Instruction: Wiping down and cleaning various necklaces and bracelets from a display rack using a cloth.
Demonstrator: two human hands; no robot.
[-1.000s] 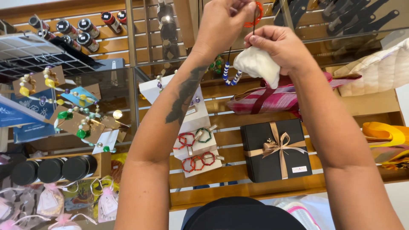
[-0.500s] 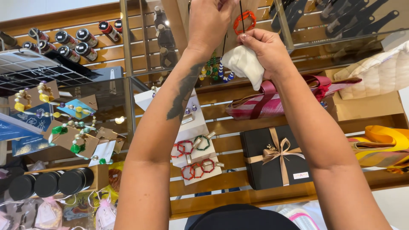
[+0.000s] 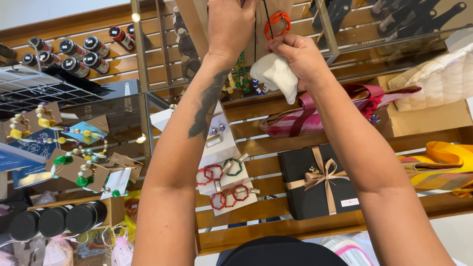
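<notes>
While both arms reach up to the wooden slat wall, the right hand is closed around a small white cloth pouch that hangs below its fingers. Just above that hand dangles an orange ring-shaped earring on a dark cord. The left hand is raised beside it, but I cannot tell how its fingers are set. Lower down sits a black gift box with a gold bow.

Left hand fingertips cut off by top edge; grip unclear. Black cord top out of frame.
</notes>
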